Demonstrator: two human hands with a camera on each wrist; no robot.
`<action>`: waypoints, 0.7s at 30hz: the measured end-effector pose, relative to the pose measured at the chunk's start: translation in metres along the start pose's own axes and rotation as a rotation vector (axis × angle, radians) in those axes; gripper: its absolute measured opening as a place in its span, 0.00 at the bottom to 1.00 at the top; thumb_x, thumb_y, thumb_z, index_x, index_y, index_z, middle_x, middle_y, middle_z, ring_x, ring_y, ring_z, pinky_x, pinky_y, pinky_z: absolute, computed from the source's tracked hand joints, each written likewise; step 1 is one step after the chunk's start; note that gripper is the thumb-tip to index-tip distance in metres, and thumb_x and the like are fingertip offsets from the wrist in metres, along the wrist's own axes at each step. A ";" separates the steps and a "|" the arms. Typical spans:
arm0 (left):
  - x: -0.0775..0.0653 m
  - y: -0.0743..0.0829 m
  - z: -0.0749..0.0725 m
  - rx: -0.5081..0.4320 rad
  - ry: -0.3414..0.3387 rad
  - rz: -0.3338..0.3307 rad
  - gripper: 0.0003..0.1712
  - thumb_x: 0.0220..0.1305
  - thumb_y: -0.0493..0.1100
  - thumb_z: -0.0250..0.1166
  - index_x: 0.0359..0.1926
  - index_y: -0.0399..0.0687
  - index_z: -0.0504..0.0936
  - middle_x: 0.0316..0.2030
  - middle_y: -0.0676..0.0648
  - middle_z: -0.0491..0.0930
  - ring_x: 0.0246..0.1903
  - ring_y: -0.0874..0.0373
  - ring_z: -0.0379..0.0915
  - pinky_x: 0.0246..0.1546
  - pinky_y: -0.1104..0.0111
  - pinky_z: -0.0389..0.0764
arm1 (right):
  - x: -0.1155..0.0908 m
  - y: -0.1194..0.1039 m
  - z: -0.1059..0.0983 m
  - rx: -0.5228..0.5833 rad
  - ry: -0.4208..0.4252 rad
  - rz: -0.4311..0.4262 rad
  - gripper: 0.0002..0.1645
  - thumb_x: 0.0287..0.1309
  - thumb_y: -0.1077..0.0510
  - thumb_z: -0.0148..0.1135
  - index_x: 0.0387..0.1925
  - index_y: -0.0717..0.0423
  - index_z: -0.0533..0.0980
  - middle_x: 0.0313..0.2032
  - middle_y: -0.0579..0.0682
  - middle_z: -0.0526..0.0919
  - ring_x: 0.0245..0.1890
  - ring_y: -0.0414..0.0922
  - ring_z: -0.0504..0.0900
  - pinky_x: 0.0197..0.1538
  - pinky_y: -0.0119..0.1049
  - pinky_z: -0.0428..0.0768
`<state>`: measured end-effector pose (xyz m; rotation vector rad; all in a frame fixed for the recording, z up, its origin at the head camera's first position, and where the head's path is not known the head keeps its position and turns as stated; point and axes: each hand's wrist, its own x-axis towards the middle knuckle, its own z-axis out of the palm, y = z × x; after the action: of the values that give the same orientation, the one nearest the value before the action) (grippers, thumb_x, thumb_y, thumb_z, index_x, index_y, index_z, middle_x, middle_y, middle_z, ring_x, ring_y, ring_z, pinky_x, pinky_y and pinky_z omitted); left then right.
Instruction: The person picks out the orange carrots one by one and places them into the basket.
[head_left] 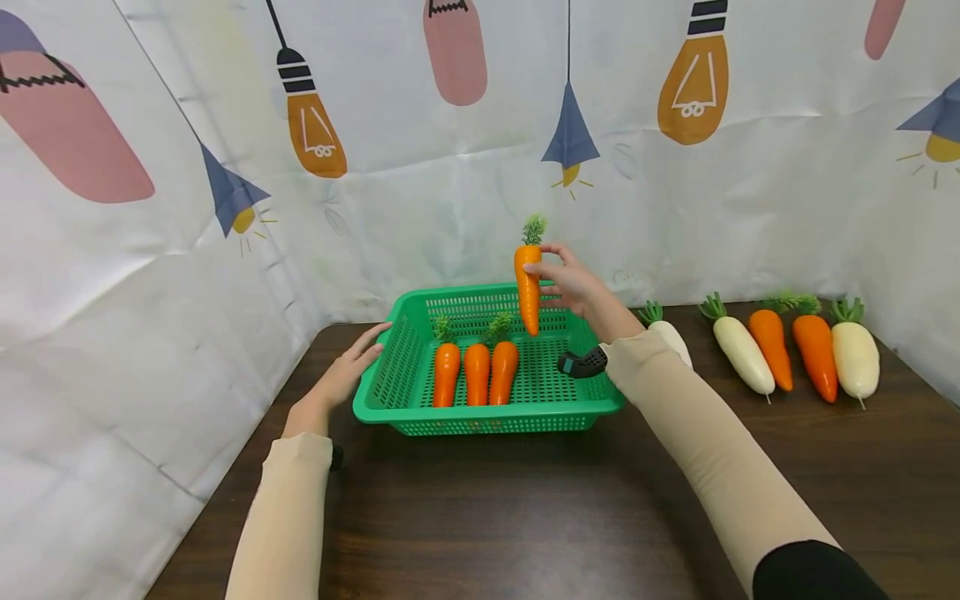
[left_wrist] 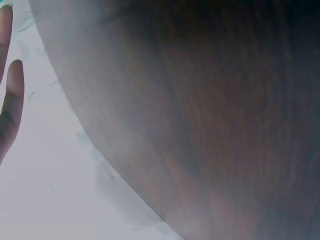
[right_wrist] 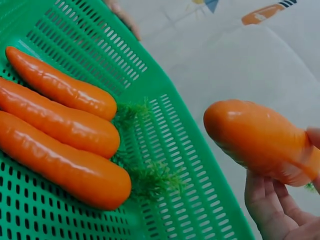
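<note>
My right hand (head_left: 573, 286) holds a carrot (head_left: 528, 287) upright over the basket, its leafy top up and its tip down. In the right wrist view the fingers grip that same carrot (right_wrist: 262, 140) near its leafy end. Below it, three more carrots (head_left: 477, 375) lie side by side in the green plastic basket (head_left: 495, 415), leaves toward the back. My left hand (head_left: 341, 375) touches the basket's left rim with its fingers fairly straight. The left wrist view shows only two of its fingers (left_wrist: 14, 95), and their contact with the rim is out of sight there.
To the basket's right on the dark wooden table (head_left: 495, 517) lie two carrots (head_left: 816, 354) and several white radishes (head_left: 742, 354), one partly behind my right sleeve (head_left: 697, 433). A white printed curtain (head_left: 465, 200) hangs right behind the table.
</note>
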<state>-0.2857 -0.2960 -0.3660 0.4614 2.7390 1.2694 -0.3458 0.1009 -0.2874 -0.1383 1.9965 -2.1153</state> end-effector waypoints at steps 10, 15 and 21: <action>0.001 0.000 0.000 0.013 0.001 0.001 0.35 0.83 0.59 0.42 0.83 0.61 0.47 0.81 0.37 0.40 0.75 0.26 0.42 0.65 0.26 0.48 | 0.006 0.007 0.008 -0.007 0.034 0.041 0.37 0.75 0.55 0.58 0.76 0.47 0.52 0.66 0.64 0.69 0.42 0.52 0.83 0.42 0.43 0.85; 0.001 0.000 0.000 0.006 -0.002 0.002 0.35 0.84 0.59 0.41 0.83 0.61 0.47 0.81 0.37 0.40 0.75 0.26 0.42 0.65 0.26 0.47 | 0.006 0.007 0.011 -0.027 0.028 0.037 0.37 0.74 0.56 0.59 0.76 0.47 0.52 0.65 0.65 0.69 0.42 0.54 0.84 0.42 0.43 0.86; 0.001 0.001 0.000 0.003 -0.006 0.001 0.35 0.84 0.58 0.42 0.84 0.61 0.47 0.81 0.37 0.40 0.75 0.25 0.41 0.65 0.25 0.47 | 0.005 0.008 0.013 -0.089 -0.009 0.006 0.35 0.74 0.57 0.60 0.74 0.47 0.54 0.66 0.67 0.66 0.53 0.63 0.81 0.50 0.50 0.86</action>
<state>-0.2867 -0.2946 -0.3650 0.4660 2.7362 1.2628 -0.3465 0.0871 -0.2953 -0.1563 2.0836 -2.0197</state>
